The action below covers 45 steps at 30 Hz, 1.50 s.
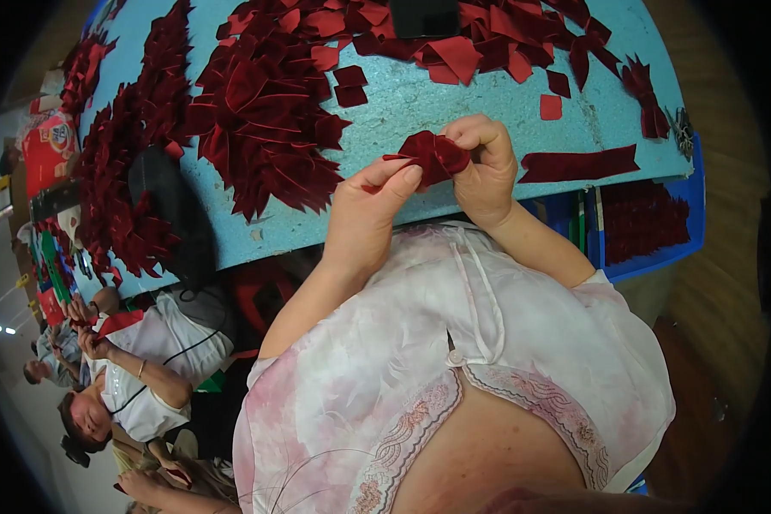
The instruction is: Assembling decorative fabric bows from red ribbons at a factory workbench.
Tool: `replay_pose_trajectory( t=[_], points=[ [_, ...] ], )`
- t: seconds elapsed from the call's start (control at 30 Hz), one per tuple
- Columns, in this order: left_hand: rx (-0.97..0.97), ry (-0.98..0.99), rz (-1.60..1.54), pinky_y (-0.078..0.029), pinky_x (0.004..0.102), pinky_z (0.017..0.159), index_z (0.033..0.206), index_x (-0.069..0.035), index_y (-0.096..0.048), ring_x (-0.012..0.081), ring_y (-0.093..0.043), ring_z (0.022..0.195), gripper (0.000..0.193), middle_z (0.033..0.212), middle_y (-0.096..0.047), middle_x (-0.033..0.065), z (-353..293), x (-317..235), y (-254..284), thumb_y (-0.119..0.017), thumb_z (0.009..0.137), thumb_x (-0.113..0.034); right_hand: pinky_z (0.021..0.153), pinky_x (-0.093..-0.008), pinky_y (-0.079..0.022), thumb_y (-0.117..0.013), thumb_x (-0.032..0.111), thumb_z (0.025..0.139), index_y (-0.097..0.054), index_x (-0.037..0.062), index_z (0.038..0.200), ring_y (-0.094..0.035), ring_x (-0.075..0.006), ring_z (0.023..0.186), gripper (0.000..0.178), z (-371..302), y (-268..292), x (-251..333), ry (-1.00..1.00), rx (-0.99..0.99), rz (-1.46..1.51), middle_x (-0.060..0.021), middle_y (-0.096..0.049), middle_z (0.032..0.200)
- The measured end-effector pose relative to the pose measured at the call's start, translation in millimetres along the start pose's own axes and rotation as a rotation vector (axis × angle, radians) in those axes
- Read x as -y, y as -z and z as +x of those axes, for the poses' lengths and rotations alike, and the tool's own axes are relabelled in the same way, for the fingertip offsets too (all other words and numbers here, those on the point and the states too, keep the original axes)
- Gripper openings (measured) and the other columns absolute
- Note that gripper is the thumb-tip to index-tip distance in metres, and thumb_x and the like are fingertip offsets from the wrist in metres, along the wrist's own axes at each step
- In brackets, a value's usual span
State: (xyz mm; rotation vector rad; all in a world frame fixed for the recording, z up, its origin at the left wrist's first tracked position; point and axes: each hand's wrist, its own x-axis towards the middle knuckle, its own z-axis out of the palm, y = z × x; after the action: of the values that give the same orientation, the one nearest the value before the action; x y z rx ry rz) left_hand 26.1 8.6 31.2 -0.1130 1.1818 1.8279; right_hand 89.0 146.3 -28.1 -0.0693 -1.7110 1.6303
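Observation:
Between my two hands, just above the near edge of the light blue table [385, 128], is a folded dark red velvet bow [435, 158]. My left hand [370, 207] pinches its left side between thumb and fingers. My right hand [486, 171] has its fingers bent around the bow's right end. Part of the bow is hidden behind the fingertips. A flat velvet ribbon strip [578, 163] with notched ends lies right of my right hand. Left of my left hand is a big heap of dark red velvet bows [265, 116].
Loose red fabric pieces [454, 60] spread along the far side, near a black phone-like rectangle [424, 17]. A finished-looking bow [647, 98] lies far right. A blue crate [696, 214] holding red pieces stands below the right edge. Left are a black bag [173, 214] and a seated co-worker [163, 351].

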Motion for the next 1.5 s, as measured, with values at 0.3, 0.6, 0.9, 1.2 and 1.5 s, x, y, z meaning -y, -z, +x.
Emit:
replay_pose_trajectory(
  t=[0.3,0.6,0.9,1.2,1.5],
  points=[
    [-0.135,-1.037,1.028,-0.044,0.0269,0.067,0.092,-0.003,-0.069,0.017,-0.054,0.077,0.019,0.086,-0.056,0.0061,4,3,-3,-0.072,0.073,0.0,0.071,-0.0228,-0.046,-0.059,0.017,0.091,-0.044,0.0043,0.093,-0.053,-0.0098,0.079,0.019,-4,-9,5,-0.23,-0.144,0.02,-0.006,-0.055,0.09],
    [-0.082,-0.962,0.971,-0.041,0.0245,0.066,0.093,-0.002,-0.068,0.0144,-0.052,0.079,0.019,0.089,-0.054,0.0056,5,0,-1,-0.072,0.075,-0.001,0.067,-0.0204,-0.046,-0.063,0.013,0.089,-0.046,0.0042,0.093,-0.054,-0.008,0.078,0.019,-3,-11,1,-0.315,-0.225,0.238,-0.0039,-0.056,0.09],
    [-0.055,-0.309,0.249,-0.04,0.021,0.073,0.09,0.003,-0.065,0.0076,-0.05,0.084,0.013,0.095,-0.055,0.0017,3,11,-4,-0.064,0.086,-0.009,0.077,-0.0228,-0.044,-0.06,0.0,0.087,-0.043,0.0076,0.094,-0.05,-0.0106,0.085,0.021,7,-4,-1,-0.124,-0.139,0.117,-0.0042,-0.05,0.094],
    [-0.07,-0.338,0.316,-0.039,0.0198,0.072,0.091,0.003,-0.065,0.0076,-0.049,0.084,0.012,0.097,-0.054,0.0022,7,8,4,-0.065,0.086,-0.008,0.073,-0.0243,-0.043,-0.062,-0.014,0.074,-0.044,0.0078,0.083,-0.049,-0.0145,0.08,0.03,18,0,7,-0.004,-0.055,-0.241,-0.0052,-0.047,0.089],
    [-0.045,-0.47,0.427,-0.038,0.0185,0.068,0.095,0.002,-0.064,0.0066,-0.047,0.083,0.013,0.1,-0.052,0.0026,8,3,-1,-0.065,0.085,-0.006,0.07,-0.0252,-0.043,-0.065,-0.012,0.073,-0.045,0.0071,0.084,-0.049,-0.0152,0.078,0.03,25,-1,1,0.11,-0.136,-0.154,-0.005,-0.047,0.085]
  ],
)
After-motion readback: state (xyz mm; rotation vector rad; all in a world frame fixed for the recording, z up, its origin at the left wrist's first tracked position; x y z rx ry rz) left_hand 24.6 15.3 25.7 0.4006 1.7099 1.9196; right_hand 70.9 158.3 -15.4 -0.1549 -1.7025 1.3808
